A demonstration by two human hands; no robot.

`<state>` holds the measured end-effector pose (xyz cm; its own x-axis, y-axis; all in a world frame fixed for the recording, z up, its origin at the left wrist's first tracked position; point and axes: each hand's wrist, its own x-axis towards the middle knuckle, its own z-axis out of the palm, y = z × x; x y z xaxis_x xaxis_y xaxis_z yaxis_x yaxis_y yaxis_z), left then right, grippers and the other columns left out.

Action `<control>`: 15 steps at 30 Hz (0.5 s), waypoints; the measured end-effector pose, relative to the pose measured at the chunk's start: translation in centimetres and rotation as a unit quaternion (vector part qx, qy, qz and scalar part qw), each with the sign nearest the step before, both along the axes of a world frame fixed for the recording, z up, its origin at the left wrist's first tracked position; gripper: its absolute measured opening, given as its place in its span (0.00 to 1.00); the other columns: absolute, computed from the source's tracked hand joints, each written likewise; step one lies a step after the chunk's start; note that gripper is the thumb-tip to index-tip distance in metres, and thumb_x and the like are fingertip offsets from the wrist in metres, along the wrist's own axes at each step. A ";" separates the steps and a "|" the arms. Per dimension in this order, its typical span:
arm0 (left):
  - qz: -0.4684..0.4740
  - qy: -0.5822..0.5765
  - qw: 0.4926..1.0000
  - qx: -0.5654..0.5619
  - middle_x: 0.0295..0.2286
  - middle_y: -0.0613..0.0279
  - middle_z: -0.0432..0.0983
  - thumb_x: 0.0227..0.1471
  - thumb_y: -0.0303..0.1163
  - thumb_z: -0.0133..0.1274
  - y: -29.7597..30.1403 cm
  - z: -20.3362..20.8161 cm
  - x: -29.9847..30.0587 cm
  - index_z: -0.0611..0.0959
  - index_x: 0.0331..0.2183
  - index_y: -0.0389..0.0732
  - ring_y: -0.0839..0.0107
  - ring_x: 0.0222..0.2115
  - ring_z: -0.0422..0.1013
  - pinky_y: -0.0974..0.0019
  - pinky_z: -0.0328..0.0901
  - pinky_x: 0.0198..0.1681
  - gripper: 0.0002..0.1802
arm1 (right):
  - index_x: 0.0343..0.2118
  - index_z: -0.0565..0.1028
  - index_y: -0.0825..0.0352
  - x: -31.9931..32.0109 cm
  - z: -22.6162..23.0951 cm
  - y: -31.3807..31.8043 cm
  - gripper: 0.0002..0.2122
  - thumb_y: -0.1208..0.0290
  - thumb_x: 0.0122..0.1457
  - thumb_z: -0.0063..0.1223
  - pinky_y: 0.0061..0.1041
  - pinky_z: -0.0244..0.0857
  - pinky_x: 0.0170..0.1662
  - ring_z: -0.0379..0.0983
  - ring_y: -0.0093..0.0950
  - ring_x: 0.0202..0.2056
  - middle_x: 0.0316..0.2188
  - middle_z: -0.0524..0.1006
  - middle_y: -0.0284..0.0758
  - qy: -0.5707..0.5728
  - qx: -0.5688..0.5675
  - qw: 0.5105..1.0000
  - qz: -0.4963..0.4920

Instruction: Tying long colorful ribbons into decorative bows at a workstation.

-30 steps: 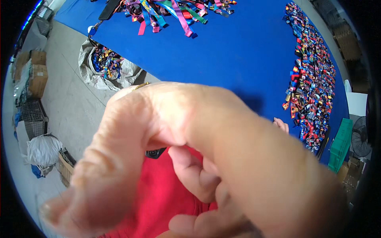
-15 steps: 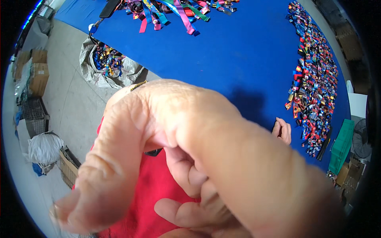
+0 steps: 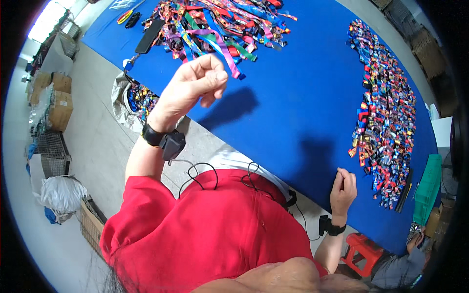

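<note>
Status, read from my remote station: I judge this to be a between-grasps step, with handling of the straps paused. The strap heap [image 3: 266, 29] lies at the far edge of the bench [image 3: 293, 93], loose ends pointing toward the wearer. The strap row [image 3: 386, 117] runs as a long, tightly packed band along the right side of the bench, well apart from the heap.

Left hand [image 3: 200, 88]: raised over the bench, in front of the heap's near ends. Its shadow falls apart from it, so I read it as off the surface. The fingers are curled, thumb tip close to the index finger; no strap shows in them. I cannot tell whether the tips meet.

Right hand [image 3: 343, 190]: at the near bench edge, fingers loosely bent, nothing visible in them. I cannot tell how far they are parted, or whether the hand bears on the surface. The strap row is the nearest stock to it.

Requirement for the next move, in my judgement: to take a strap, open the left fingers, lower them to one free end, such as the purple strap [image 3: 230, 61], and pinch that end alone. Caution: the ends overlap, so a wide grip may drag neighbours. Keep the lift away from the black slab [image 3: 149, 38] beside the heap.
</note>
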<state>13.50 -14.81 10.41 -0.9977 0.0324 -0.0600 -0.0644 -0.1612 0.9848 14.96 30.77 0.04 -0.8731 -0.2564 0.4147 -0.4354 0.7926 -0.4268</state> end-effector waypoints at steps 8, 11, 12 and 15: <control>0.226 0.151 0.779 -0.564 0.33 0.51 0.74 0.49 0.26 0.58 -4.3 -9.9 -1.2 0.76 0.34 0.35 0.54 0.34 0.72 0.58 0.67 0.37 0.09 | 0.42 0.74 0.67 1.4 1.2 0.5 0.11 0.79 0.54 0.54 0.33 0.64 0.38 0.69 0.38 0.34 0.33 0.72 0.40 -0.058 0.045 0.996 0.048; 0.217 0.173 0.756 -0.593 0.39 0.47 0.73 0.49 0.28 0.59 -4.3 -10.8 -1.0 0.77 0.40 0.34 0.48 0.41 0.70 0.54 0.66 0.45 0.15 | 0.44 0.73 0.69 2.0 1.4 1.2 0.15 0.69 0.56 0.55 0.38 0.62 0.48 0.67 0.44 0.43 0.39 0.71 0.43 -0.067 0.073 0.991 0.089; 0.215 0.186 0.746 -0.602 0.39 0.48 0.73 0.49 0.28 0.59 -4.4 -11.1 -1.1 0.77 0.40 0.35 0.48 0.42 0.70 0.54 0.66 0.46 0.15 | 0.45 0.72 0.68 2.0 1.7 1.2 0.17 0.63 0.57 0.54 0.40 0.61 0.49 0.67 0.44 0.43 0.40 0.71 0.44 -0.066 0.094 0.988 0.105; 0.201 0.198 0.736 -0.615 0.40 0.48 0.73 0.48 0.28 0.59 -4.4 -11.4 -0.9 0.77 0.41 0.35 0.49 0.42 0.70 0.53 0.65 0.46 0.16 | 0.48 0.71 0.67 2.2 1.9 1.4 0.25 0.49 0.57 0.51 0.45 0.57 0.54 0.65 0.45 0.48 0.45 0.69 0.43 -0.097 0.122 0.979 0.128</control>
<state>12.64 -19.25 -0.95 -0.8588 -0.1062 0.5013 0.0760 0.9410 0.3296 17.13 32.21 1.89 -0.8232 -0.5484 0.1469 -0.5633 0.7565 -0.3323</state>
